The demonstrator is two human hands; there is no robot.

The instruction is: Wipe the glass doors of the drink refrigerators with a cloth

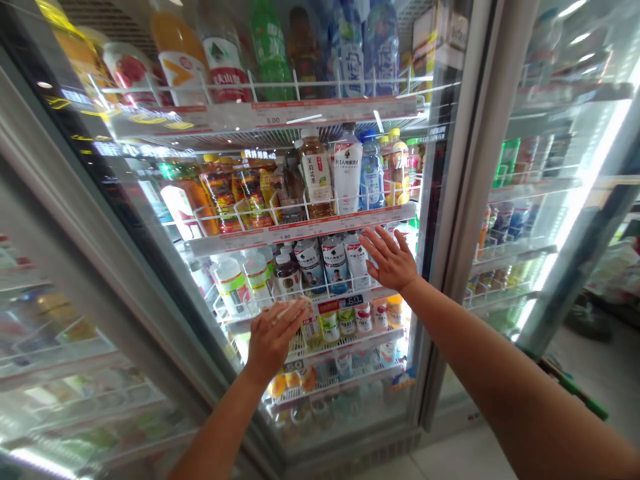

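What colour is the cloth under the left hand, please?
The cloth under the left hand looks off-white, best seen in the head view.

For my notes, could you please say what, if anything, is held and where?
The left hand has a pale cloth under its fingers, gripped part hidden; the right hand holds nothing.

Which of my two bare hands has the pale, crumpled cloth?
Your left hand, the lower one: the pale, crumpled cloth shows beneath its fingers. Your right hand, higher up, has its fingers spread, with no cloth visible.
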